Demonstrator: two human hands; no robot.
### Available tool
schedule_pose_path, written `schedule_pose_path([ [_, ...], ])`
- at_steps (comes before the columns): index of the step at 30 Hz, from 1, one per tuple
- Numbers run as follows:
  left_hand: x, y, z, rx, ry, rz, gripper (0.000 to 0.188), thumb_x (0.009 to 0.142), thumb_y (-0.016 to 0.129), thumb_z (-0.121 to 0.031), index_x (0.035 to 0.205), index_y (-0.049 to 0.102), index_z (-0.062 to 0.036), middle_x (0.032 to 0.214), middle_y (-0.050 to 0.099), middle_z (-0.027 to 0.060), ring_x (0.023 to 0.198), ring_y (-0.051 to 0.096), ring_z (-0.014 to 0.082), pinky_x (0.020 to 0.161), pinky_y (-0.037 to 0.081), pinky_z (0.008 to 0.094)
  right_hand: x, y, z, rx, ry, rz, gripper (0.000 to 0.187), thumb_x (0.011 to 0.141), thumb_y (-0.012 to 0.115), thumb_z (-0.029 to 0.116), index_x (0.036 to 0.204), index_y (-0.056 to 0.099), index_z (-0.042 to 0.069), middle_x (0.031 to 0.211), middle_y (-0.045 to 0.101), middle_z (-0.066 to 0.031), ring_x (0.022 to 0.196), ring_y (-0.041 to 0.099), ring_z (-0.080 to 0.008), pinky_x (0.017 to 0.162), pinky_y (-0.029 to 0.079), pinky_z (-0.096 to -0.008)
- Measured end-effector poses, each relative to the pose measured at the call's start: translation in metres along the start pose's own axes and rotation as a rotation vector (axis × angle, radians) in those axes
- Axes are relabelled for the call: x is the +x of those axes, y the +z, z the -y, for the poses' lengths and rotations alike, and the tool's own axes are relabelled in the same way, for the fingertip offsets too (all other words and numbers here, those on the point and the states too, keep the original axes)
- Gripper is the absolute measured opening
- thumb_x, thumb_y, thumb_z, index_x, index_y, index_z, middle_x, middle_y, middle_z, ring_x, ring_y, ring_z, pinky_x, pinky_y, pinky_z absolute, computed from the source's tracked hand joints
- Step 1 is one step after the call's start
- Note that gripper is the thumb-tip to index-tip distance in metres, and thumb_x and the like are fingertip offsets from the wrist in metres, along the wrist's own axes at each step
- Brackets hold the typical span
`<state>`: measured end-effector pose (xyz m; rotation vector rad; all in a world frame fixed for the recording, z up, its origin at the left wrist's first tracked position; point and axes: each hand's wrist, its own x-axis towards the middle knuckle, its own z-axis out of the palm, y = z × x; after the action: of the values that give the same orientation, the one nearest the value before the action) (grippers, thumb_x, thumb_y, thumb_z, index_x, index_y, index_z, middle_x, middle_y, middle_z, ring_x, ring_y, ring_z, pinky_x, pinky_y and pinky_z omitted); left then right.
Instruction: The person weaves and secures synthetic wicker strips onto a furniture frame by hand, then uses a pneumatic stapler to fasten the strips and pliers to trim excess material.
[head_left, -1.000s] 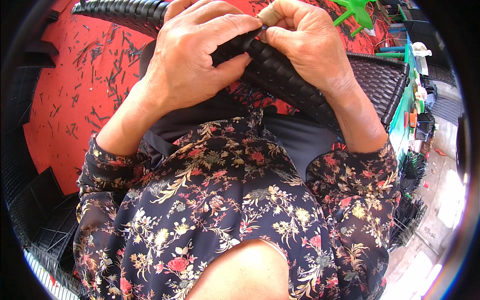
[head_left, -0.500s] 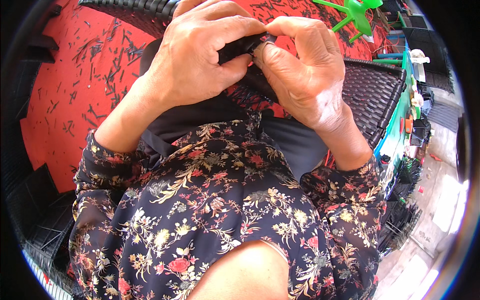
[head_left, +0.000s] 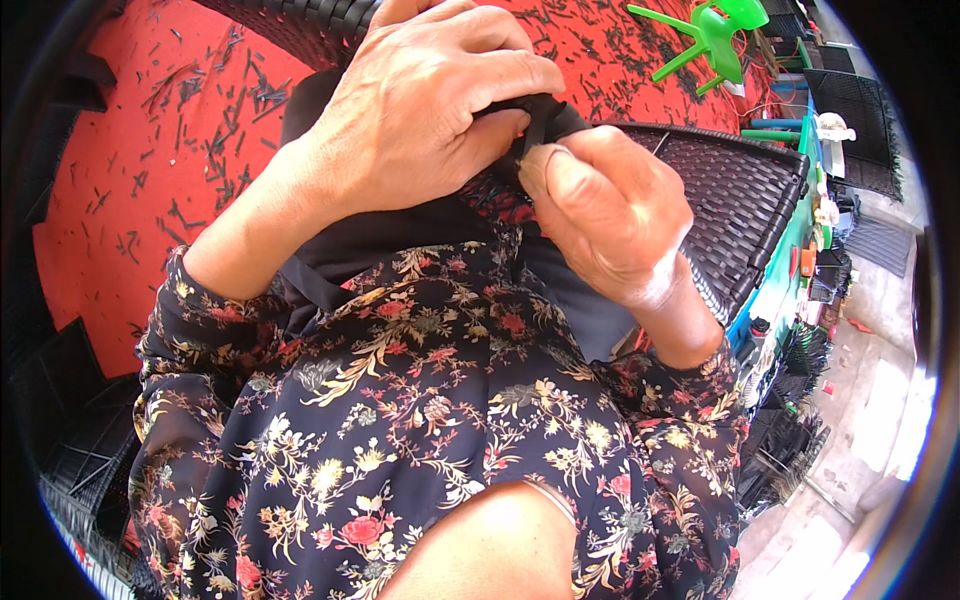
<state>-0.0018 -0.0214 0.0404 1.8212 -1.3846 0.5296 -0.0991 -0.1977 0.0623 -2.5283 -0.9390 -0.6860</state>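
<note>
My left hand (head_left: 420, 115) is closed at the upper middle, its thumb and fingers pinching a dark edge of the black woven work. A flat black plastic strip (head_left: 538, 122) runs between the two hands. Lower and to the right, my right hand (head_left: 610, 210) is closed, thumb against forefinger, at the end of that strip. The black woven piece spreads out past both hands, with one woven panel (head_left: 725, 195) at the right and another woven part (head_left: 300, 28) at the top left. My fingers cover the exact spot where the strip meets the weave.
Black strip scraps (head_left: 225, 165) lie scattered over the red floor covering (head_left: 90, 240). A green plastic stool or chair (head_left: 715, 40) stands at the upper right. Dark woven pieces (head_left: 850, 110) and bundles of black strips (head_left: 785, 450) are along the right side.
My right hand has moved down, away from the left, and its fingers have curled tighter. More of the black strip now shows between the hands. The view has shifted slightly.
</note>
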Motion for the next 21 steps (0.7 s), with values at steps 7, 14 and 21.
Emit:
schedule_pose_path([
  [7,-0.002,0.008,0.001,-0.033,-0.004,0.009,0.031,0.067,0.069,-0.012,0.098,0.064,-0.0095,0.09,0.06,0.005,0.088,0.058,0.023,0.083,0.038,0.0383,0.019,-0.021,0.025,0.689,0.889,0.111,0.013,0.089,0.061,0.014,0.085,0.063,0.001,0.069,0.059,-0.0009,0.058,0.057,-0.0094,0.05,0.044,-0.0233],
  [14,0.002,-0.007,-0.008,-0.035,-0.082,0.199,0.033,0.069,0.068,-0.012,0.101,0.065,-0.0074,0.092,0.061,0.0075,0.092,0.058,0.0251,0.084,0.038,0.0376,0.022,-0.025,0.006,0.855,0.992,0.227,0.007,0.083,0.06,0.003,0.087,0.065,0.0,0.07,0.061,-0.0007,0.056,0.057,-0.0043,0.048,0.043,-0.0172],
  [21,-0.004,0.003,0.001,-0.079,-0.057,0.126,0.033,0.069,0.067,-0.012,0.102,0.066,-0.0071,0.094,0.062,0.0078,0.095,0.058,0.0258,0.087,0.038,0.0388,0.027,-0.021,0.015,0.839,1.085,0.128,0.011,0.083,0.064,0.006,0.092,0.063,-0.001,0.07,0.063,-0.0035,0.057,0.06,-0.0079,0.049,0.045,-0.0199],
])
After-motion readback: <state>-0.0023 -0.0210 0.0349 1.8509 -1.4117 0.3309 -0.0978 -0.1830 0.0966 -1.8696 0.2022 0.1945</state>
